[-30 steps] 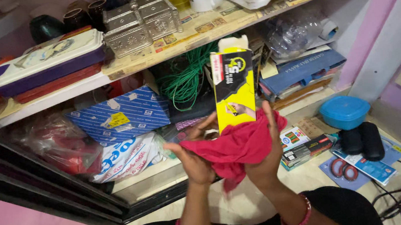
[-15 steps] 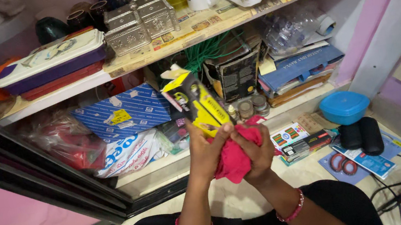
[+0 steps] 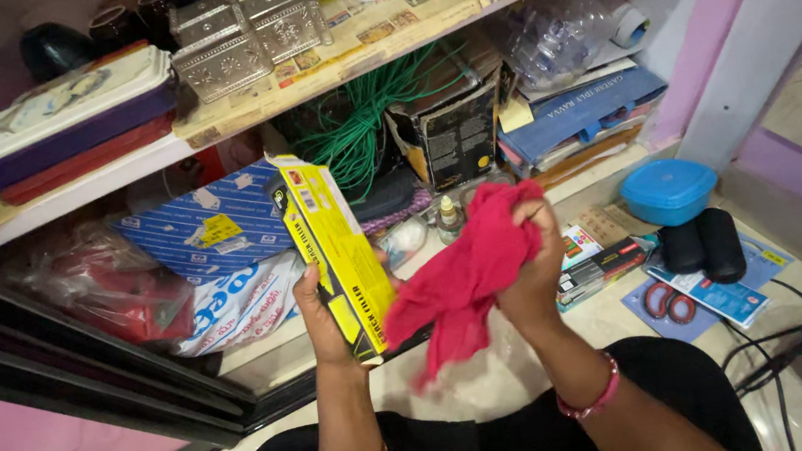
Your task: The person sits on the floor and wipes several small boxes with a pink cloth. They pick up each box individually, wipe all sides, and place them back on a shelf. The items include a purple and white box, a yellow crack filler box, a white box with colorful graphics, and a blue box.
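Two hands work just in front of the lower cupboard shelf (image 3: 264, 347): the left hand (image 3: 323, 317) clasps a long yellow-and-black carton (image 3: 335, 248), tilted, while the right hand (image 3: 527, 272) bunches a crumpled red cloth (image 3: 462, 274), apparently touching the carton's lower end.

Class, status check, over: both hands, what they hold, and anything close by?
Left hand grips yellow cardboard box, tilted. Right hand bunches red cloth beside the box. Green coiled cord on shelf behind.
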